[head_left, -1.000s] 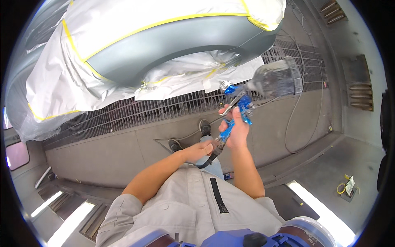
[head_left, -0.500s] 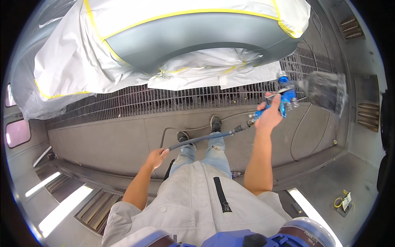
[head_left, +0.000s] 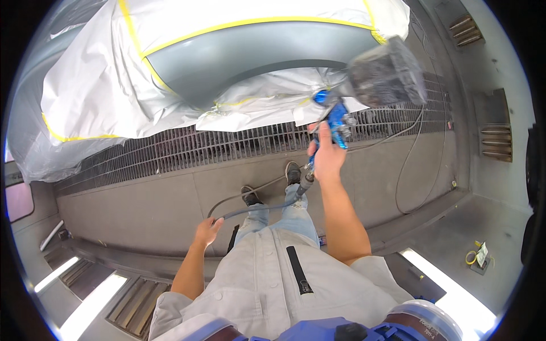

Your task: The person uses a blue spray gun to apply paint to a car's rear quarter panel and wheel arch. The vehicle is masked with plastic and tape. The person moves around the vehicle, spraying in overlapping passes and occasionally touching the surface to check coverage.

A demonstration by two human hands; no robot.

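Note:
In my right hand [head_left: 329,156] is a blue spray gun [head_left: 336,118], its grip wrapped by my fingers. A translucent, grey-stained paint cup [head_left: 388,75] sits on the gun, tilted to the right and blurred by motion. From the base of the grip a grey air hose [head_left: 256,209] curves left to my left hand [head_left: 209,232], which is closed around it. Ahead of the gun stands a grey car fender [head_left: 250,51], bordered by yellow masking tape [head_left: 250,23]. White masking sheet [head_left: 96,85] covers the bodywork around the fender and fills its wheel arch.
A metal floor grate [head_left: 227,142] runs below the car. More hose [head_left: 400,193] loops over the floor at the right. Bright light tubes [head_left: 94,307] and vents [head_left: 495,142] line the walls. A yellow tape roll [head_left: 471,258] lies at the lower right.
My right hand has swung the spray gun left and up, bringing the cup in front of the fender's right end. The hose now bends more, and my left hand has shifted slightly left and down.

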